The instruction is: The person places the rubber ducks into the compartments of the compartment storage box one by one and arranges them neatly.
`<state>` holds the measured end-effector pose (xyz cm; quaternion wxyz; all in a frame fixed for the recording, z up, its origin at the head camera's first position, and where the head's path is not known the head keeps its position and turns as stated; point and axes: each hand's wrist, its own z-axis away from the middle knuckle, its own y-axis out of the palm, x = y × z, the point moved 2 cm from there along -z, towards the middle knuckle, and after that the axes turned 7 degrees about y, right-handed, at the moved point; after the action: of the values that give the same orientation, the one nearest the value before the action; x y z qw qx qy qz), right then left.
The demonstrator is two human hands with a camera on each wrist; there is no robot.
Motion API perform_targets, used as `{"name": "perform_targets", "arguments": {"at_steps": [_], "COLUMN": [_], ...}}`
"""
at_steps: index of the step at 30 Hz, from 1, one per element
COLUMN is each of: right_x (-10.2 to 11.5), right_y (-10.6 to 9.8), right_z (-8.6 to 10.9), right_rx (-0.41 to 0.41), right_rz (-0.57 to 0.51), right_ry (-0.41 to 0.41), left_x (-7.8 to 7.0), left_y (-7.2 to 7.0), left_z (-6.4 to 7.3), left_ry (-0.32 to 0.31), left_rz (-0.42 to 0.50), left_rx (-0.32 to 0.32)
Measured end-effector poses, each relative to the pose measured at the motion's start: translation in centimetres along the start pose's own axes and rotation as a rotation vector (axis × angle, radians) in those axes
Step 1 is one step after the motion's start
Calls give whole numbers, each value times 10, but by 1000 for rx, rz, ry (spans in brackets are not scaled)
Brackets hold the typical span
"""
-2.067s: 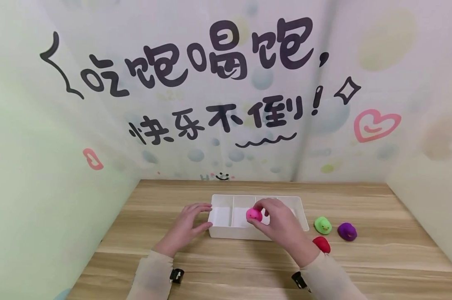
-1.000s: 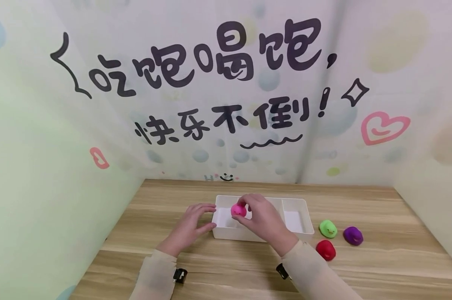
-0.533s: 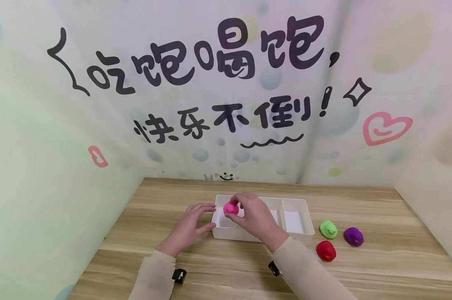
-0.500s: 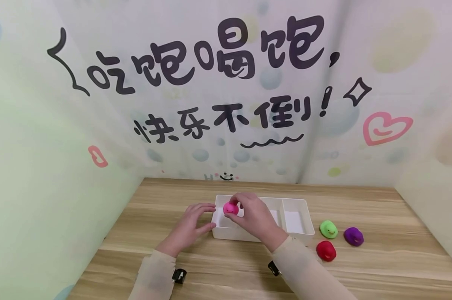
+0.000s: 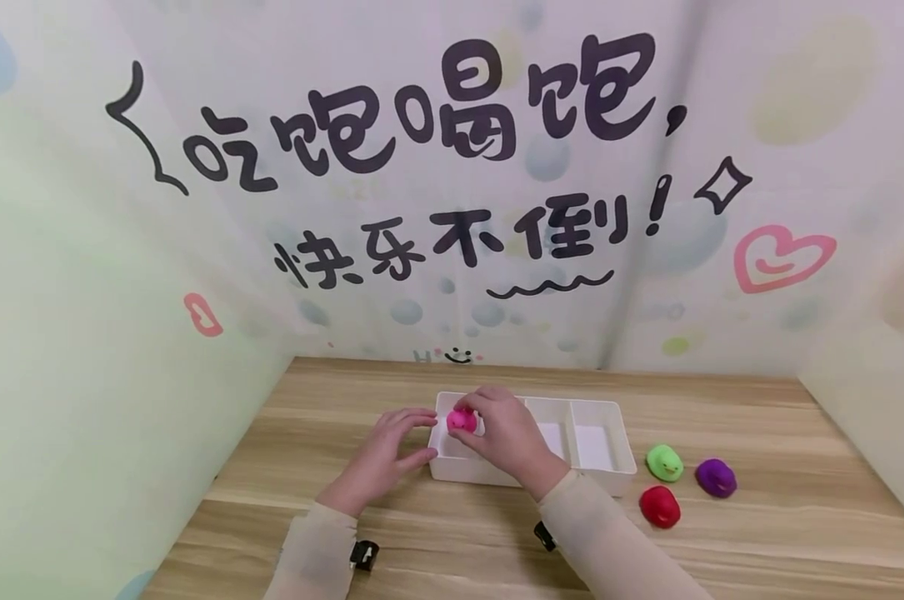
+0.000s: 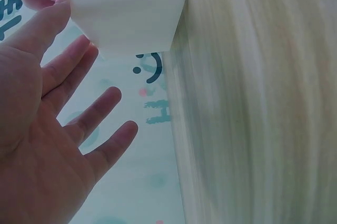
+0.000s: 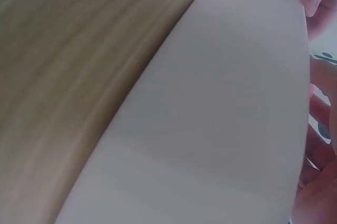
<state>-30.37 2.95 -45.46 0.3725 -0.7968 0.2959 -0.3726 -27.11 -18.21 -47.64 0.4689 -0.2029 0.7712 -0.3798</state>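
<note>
Leftward along the box (image 5: 470,473) the pink duck (image 5: 461,420) has travelled since the earliest frame, from over the middle compartments to the leftmost one. It sits just inside the box's left end wall, which stands between it and the left hand (image 5: 382,454). Nearer is the right hand (image 5: 506,429), reaching over the box's near wall and pinching the duck between thumb and fingers. The left hand grasps nothing; its loosely spread fingers touch the box's left end. The box's long axis runs left to right across the desk (image 5: 452,542). Whether the duck meets the compartment floor I can't fairly say, as the fingers hide its underside. It looks bright pink and rounded, with small dark facial marks and no clear long axis. Right of the box lie green (image 5: 665,463), red (image 5: 660,507) and purple ducks (image 5: 716,478).
</note>
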Motion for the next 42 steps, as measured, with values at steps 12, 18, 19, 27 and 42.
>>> {"name": "perform_targets", "arguments": {"at_steps": [12, 18, 19, 27, 42], "right_x": [-4, -3, -2, -1, 5], "right_y": [8, 11, 11, 18, 24], "right_z": [-5, -8, -8, -13, -19], "right_rx": [100, 124, 128, 190, 261], "right_rz": [150, 123, 117, 142, 180], "right_ry": [25, 11, 9, 34, 101], "left_x": [-1, -2, -2, 0, 0], "left_y": [0, -1, -1, 0, 0], "left_z": [0, 1, 1, 2, 3], "left_ry": [5, -3, -4, -3, 2], "left_rz": [4, 6, 6, -13, 7], "left_rx": [-18, -11, -11, -10, -15]}}
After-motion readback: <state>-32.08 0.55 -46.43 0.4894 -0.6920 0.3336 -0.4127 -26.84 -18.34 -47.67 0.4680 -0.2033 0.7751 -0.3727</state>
